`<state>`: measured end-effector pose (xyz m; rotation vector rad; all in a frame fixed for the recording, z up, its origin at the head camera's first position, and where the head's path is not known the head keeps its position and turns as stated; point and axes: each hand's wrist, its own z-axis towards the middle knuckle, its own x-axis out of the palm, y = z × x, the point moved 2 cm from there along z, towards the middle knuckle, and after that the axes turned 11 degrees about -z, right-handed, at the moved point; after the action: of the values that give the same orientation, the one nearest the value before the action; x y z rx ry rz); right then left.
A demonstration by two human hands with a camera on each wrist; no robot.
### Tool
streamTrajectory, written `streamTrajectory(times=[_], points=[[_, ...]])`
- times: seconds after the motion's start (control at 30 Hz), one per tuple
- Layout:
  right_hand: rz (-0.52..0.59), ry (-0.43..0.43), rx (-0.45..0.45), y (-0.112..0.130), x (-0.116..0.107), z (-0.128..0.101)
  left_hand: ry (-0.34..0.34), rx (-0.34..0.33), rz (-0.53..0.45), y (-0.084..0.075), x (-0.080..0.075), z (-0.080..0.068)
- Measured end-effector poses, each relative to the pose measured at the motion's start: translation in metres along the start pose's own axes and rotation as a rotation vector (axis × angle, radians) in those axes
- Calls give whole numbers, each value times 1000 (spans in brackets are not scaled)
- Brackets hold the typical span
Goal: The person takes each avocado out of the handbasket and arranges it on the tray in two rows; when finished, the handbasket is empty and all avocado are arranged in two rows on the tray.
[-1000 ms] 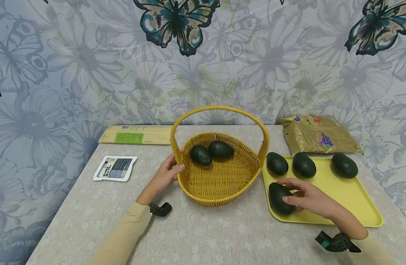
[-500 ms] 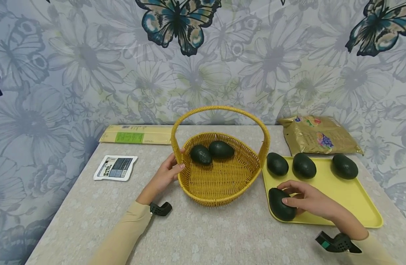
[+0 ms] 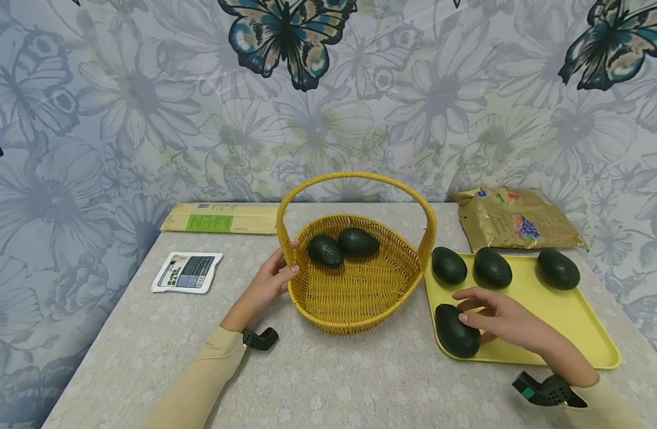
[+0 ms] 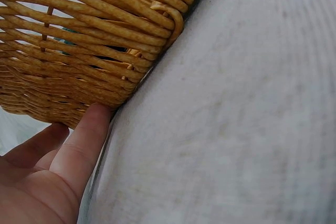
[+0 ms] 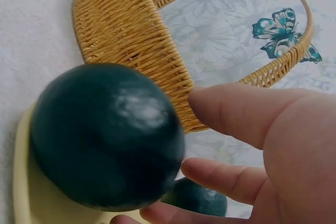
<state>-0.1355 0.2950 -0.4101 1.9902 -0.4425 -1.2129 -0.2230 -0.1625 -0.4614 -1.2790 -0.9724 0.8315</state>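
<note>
A yellow wicker basket (image 3: 355,310) with an arched handle stands mid-table. Inside it are two dark green avocados, a left one (image 3: 325,250) and a right one (image 3: 358,242). My left hand (image 3: 266,277) touches the basket's left outer side with extended fingers; the left wrist view shows the fingertips against the lower weave. Over the yellow tray (image 3: 543,333), my right hand (image 3: 500,316) is beside an avocado (image 3: 457,331) at the near left corner. In the right wrist view, the thumb is lifted off this avocado (image 5: 105,135) and the fingers are loosely spread.
Along the tray's far side lie three more avocados, at left (image 3: 449,266), middle (image 3: 492,268) and right (image 3: 557,269). Behind them is a gold packet (image 3: 516,217). A flat yellow packet (image 3: 221,218) and a white packet (image 3: 186,272) lie left of the basket.
The near avocado has shifted slightly towards me on the tray. My right hand has loosened from it and moved slightly up and right. The left hand and basket have not moved.
</note>
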Motion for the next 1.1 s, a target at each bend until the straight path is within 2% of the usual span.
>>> streamTrajectory(times=[0.33, 0.53, 0.77, 0.93, 1.1], points=[[-48, -38, -25, 16, -22, -2, 1, -3, -12, -1, 0, 0], [-90, -90, -112, 38, -31, -2, 6, -3, -13, 0, 0, 0], [-172, -161, -282, 67, -24, 10, 0, -5, -8, 0, 0, 0], [-202, -132, -366, 87, -15, 22, 2, -8, -15, 0, 0, 0], [-222, -81, -397, 103, -6, 40, 2, -4, -17, 0, 0, 0]])
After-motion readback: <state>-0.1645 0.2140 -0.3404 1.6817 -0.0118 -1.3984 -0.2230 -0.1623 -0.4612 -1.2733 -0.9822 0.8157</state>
